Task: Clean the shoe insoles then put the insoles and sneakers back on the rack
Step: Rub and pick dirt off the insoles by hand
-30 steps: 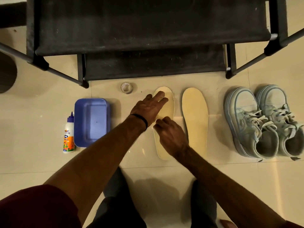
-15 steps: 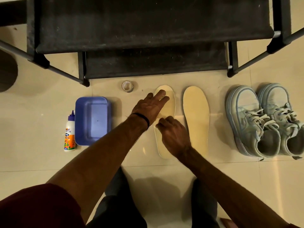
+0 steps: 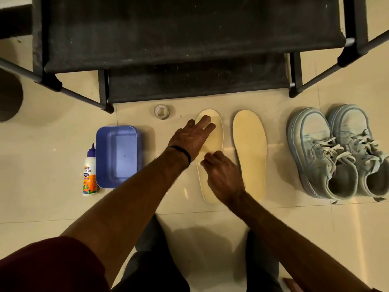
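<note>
My left hand [image 3: 190, 138] stays flat, fingers spread on the toe of the left insole [image 3: 210, 154] at frame centre, while my right hand [image 3: 221, 173], fingers curled, has barely crept along it, so I judge cleaning unfinished.

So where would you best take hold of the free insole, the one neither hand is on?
Probably the heel end of the right insole, nearest the person, coming from below in this view. It lies flat on the floor, so a grip needs fingertips slipped under the thin edge, thumb on top. The sneakers crowd its right side.
</note>
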